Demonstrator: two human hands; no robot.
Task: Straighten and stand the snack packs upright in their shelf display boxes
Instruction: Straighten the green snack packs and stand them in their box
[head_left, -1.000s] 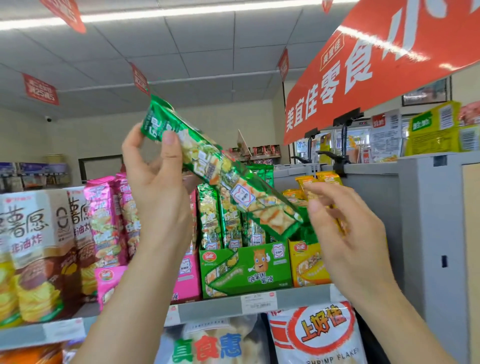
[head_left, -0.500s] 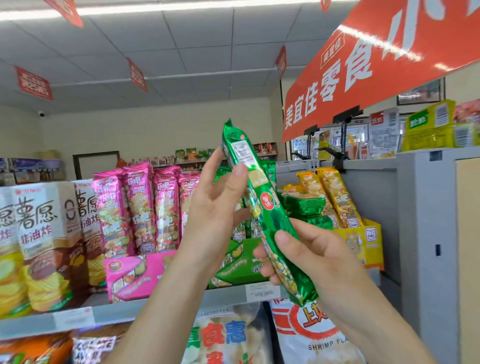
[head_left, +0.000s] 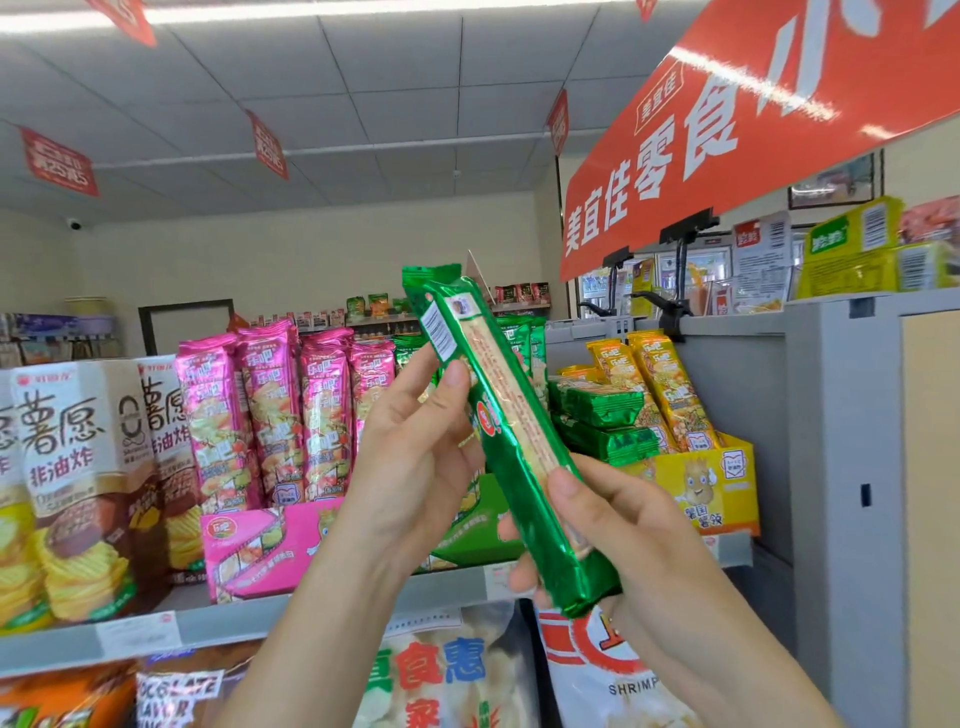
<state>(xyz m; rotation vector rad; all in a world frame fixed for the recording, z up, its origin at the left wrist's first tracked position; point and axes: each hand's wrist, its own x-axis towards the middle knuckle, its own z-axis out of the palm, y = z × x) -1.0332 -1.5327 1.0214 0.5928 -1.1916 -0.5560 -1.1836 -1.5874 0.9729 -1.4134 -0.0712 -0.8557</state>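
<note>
I've turned the green pack (head_left: 511, 441) from slanted to nearly upright, back facing me, left hand (head_left: 415, 467) and right hand (head_left: 623, 530) both gripping it before its green display box (head_left: 470, 535), ready for slotting in.

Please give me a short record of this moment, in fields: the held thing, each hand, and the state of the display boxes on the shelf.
held item: green snack pack, tilted, back seam facing the camera
left hand: grips its upper half
right hand: grips its lower end
pink box: pink packs stand upright
yellow box: yellow packs lean; flat green packs lie beside them
green box: mostly hidden behind the hands
</note>
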